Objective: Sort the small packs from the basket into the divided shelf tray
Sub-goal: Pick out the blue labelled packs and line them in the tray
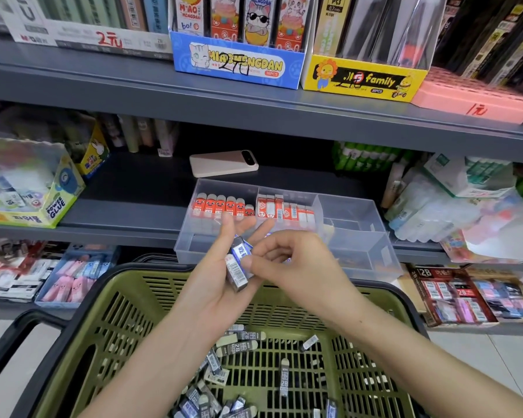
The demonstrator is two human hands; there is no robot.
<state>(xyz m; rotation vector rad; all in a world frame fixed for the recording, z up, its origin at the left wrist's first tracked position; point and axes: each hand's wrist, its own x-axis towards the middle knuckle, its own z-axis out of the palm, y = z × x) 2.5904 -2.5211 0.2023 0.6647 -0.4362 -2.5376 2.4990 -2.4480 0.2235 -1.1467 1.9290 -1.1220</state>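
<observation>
Squaring up a small handful of packs above the basket [127,285] appears to be the step in hand, ahead of placing them in the tray [360,260]. The left hand [215,276] is palm-up with its fingers [227,224] nearly straight, and the held packs [237,268] lie against its palm. The right hand [293,260] has curled fingers, with thumb and forefinger pinching the top of the same packs. The held packs are over the far rim of the basket, just short of the tray's front wall. Their long axis runs from the wrist up towards the tray, tilted slightly, with the blue-and-white end uppermost. The tray's two rear compartments hold red packs [221,206] standing upright in rows, and the compartments to the right appear unfilled. Judgement: the next move calls for choosing an unfilled compartment and setting the packs in upright, matching the rows. Many loose packs [245,345] remain in the basket, so the task is far from complete.
</observation>
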